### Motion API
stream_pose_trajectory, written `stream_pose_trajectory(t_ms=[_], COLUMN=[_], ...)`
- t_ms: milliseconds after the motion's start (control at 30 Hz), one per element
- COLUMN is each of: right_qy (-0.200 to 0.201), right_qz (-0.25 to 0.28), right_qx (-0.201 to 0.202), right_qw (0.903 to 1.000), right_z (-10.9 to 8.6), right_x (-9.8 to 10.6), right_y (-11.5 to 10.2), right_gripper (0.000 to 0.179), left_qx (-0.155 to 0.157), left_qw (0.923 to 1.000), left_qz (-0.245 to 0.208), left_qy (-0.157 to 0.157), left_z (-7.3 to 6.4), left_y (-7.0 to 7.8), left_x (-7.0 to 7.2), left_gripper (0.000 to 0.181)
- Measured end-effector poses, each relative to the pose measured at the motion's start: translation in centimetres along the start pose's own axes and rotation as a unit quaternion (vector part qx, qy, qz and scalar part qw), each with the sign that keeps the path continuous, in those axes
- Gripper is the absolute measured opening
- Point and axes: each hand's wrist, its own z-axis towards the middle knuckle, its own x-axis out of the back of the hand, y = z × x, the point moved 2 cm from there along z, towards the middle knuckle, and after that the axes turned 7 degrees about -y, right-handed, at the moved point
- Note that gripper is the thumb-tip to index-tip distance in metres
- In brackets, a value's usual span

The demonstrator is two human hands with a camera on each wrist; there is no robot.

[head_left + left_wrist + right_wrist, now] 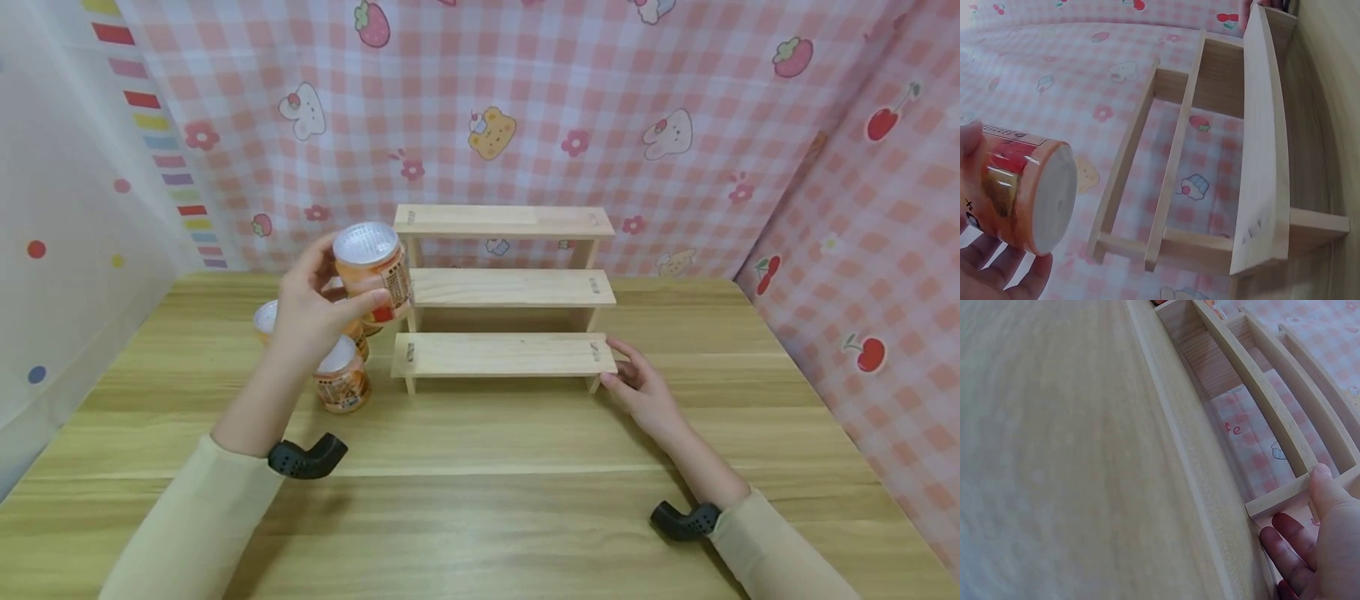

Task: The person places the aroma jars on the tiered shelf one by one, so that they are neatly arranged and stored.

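Observation:
My left hand [311, 308] holds an orange can [373, 275] with a silvery top and a printed label, raised beside the left end of a three-tier wooden display shelf [502, 354]. In the left wrist view the can [1013, 187] lies tilted, its pale round end facing the shelf, fingers and thumb around its side. At the lowest tier's right end is my right hand [643, 398]. In the right wrist view its thumb [1324, 487] presses on the board's front corner while the other fingers curl under the side, pinching the shelf.
Several similar orange cans [342, 387] stand on the wood-grain table [495, 517] left of the shelf, partly hidden by my left hand and forearm. A pink checked cloth [525, 100] hangs behind the shelf. Another patterned wall [885, 292] borders the right side.

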Motion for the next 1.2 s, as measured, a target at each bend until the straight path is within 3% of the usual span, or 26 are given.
stream_pose_trajectory(t_ms=[367,733,1067,1200], right_qy=[-0.006,-0.002,-0.002,-0.002], right_qz=[0.0,0.008,0.005,0.006], right_qx=[-0.005,-0.019,-0.011,-0.011], right_qw=[1.0,0.9998,0.9999,0.9999], right_z=[0.1,-0.1,-0.1,-0.1], right_x=[-0.1,0.0,0.0,0.0], right_y=[-0.2,-0.4,-0.2,-0.2], right_gripper=[0.057,0.058,0.057,0.057], left_qx=[0.013,0.048,0.077,0.072], left_qw=[0.9997,0.9984,0.9962,0.9966], left_qz=[-0.004,-0.013,-0.025,-0.025], left_qy=[-0.018,-0.027,-0.032,-0.03], left_z=[3.6,7.8,11.2,12.4], left_y=[0.9,2.5,3.3,3.4], left_x=[-2.1,-3.8,-4.6,-5.0], left_gripper=[0.068,0.075,0.075,0.072])
